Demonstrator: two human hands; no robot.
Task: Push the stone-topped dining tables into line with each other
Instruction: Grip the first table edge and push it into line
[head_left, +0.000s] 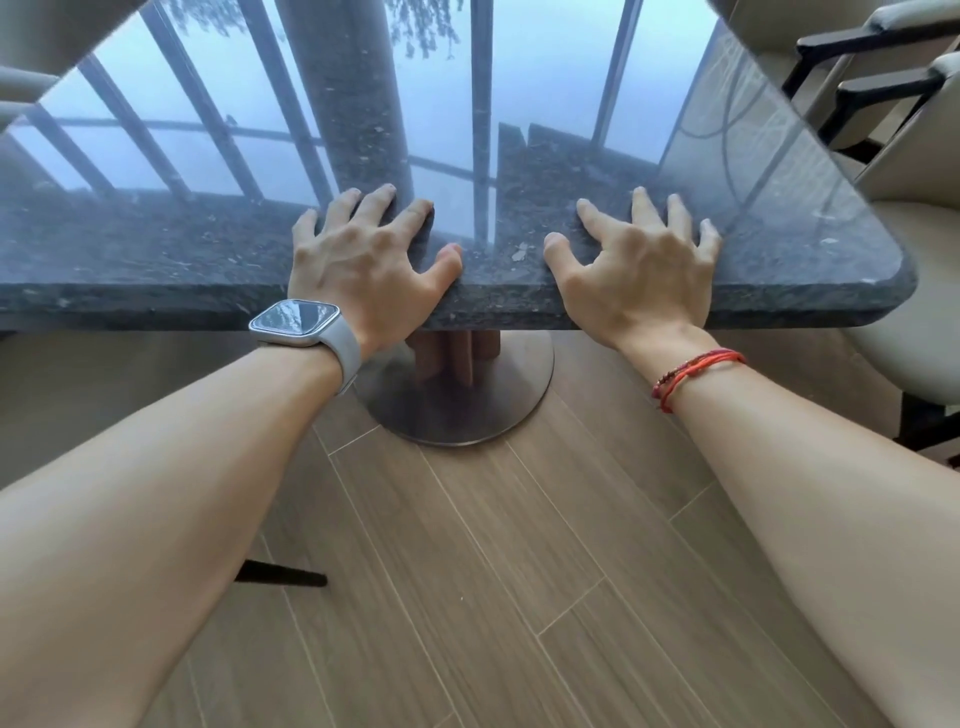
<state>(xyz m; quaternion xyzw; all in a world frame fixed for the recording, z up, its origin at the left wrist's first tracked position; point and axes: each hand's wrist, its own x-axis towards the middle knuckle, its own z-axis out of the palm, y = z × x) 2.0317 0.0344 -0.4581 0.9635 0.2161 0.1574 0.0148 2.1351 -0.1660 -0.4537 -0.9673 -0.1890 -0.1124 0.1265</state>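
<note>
The dark, speckled stone counter (156, 249) stands on a round metal base (457, 405) on the wood-plank floor (519, 571). At its near edge, the left grip (358, 249) and the right grip (639, 260) press on the glossy top, fingers spread.

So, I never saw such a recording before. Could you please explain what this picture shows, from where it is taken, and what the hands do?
There is no machine here: a person wears a camera on the head, looking down. The left hand, with a watch, and the right hand, with a red bracelet, rest with spread fingers on the near edge of a dark stone table top. They hold nothing; they press on it. The pale bars on the stone are window reflections. Below is the table's round metal base on a wooden floor; cream chairs stand at the right.
</note>
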